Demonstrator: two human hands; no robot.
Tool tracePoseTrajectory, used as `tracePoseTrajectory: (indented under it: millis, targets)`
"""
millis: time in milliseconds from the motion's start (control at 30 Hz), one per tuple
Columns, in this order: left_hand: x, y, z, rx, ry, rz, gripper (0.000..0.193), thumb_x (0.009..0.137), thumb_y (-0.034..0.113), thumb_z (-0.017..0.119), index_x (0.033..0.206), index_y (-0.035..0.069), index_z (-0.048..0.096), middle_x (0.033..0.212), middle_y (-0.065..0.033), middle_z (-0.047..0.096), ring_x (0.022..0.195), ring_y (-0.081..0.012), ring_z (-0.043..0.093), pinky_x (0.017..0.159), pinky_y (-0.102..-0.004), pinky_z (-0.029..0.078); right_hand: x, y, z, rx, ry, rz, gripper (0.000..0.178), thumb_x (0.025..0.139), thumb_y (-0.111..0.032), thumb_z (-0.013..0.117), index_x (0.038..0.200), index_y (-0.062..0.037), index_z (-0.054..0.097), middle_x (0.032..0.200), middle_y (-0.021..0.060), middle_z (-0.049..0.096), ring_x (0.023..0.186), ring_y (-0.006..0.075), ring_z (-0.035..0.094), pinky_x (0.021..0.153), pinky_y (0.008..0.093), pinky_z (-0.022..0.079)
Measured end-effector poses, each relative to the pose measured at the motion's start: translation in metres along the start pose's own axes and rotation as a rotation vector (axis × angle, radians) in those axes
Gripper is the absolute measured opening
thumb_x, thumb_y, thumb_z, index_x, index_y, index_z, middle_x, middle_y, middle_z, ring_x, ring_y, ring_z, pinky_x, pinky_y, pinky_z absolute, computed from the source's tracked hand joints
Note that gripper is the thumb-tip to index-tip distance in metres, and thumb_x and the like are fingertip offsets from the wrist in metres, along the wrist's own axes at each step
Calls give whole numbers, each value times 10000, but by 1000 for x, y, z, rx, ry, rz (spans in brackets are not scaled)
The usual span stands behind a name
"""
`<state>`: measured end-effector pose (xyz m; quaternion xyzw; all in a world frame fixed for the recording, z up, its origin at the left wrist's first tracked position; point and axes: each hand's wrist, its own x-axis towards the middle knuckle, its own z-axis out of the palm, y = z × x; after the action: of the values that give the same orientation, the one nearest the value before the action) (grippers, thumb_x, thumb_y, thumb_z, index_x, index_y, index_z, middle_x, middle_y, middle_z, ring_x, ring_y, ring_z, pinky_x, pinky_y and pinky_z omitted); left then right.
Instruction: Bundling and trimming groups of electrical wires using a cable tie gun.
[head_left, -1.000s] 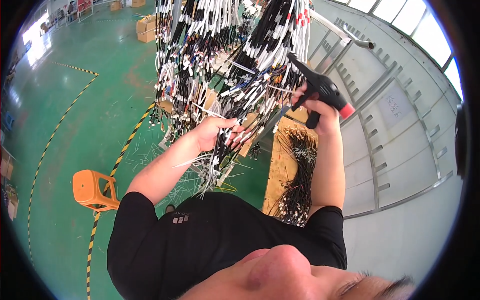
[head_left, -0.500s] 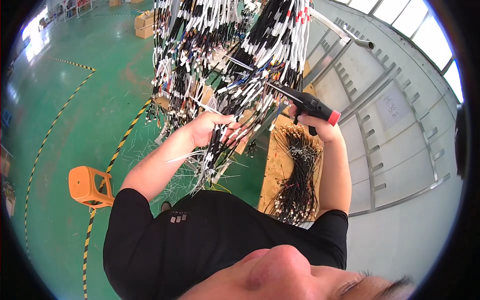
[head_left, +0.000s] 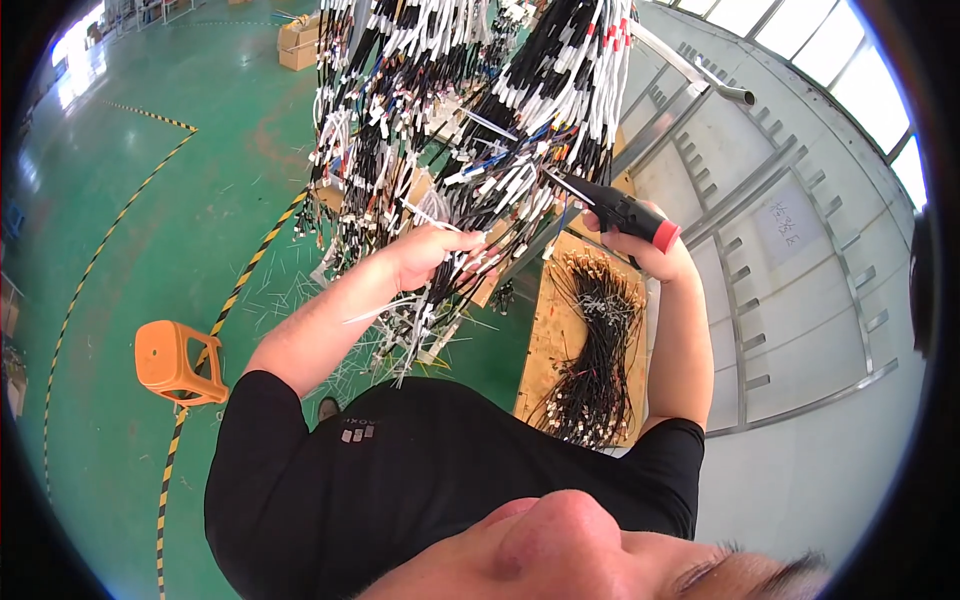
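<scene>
Many black and white cables [head_left: 545, 75] hang in thick bunches in front of me, with small connectors at their lower ends. My left hand [head_left: 428, 256] is closed around the lower part of a wire bundle [head_left: 440, 292], thumb across its top. Pale loose cable-tie tails [head_left: 372, 311] stick out beside that hand. In my right hand [head_left: 648, 250] is a black cable tie gun [head_left: 622, 212] with a red rear end. Its narrow nose points left into the hanging cables; whether it grips a tie there I cannot make out.
A wooden board [head_left: 530, 375] on the right carries a bundle of black cables [head_left: 590, 365]. An orange stool [head_left: 165, 356] stands left on the green floor, near striped tape. Cut tie ends litter the floor. A cardboard box [head_left: 298, 45] lies behind; a metal frame [head_left: 660, 125] rises right.
The whole view has shifted slightly. My left hand has moved a little to the right with the bundle, and the cable tie gun stays with its nose at the cables.
</scene>
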<state>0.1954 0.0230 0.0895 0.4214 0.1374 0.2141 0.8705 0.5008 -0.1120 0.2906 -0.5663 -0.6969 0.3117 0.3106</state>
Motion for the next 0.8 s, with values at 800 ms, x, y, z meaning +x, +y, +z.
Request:
tracePoseTrajectory:
  millis: [800]
  targets:
    - [-2,-10,27,463,-75,236,337,1097,266,584,1333,44,676,1204,-75,748,847,-127,656,815,-323,578,7,48,12,59,-109,-76,431,933,-21,656,1362,-30,621,1129,49,696,1055,148,620,954,312,503]
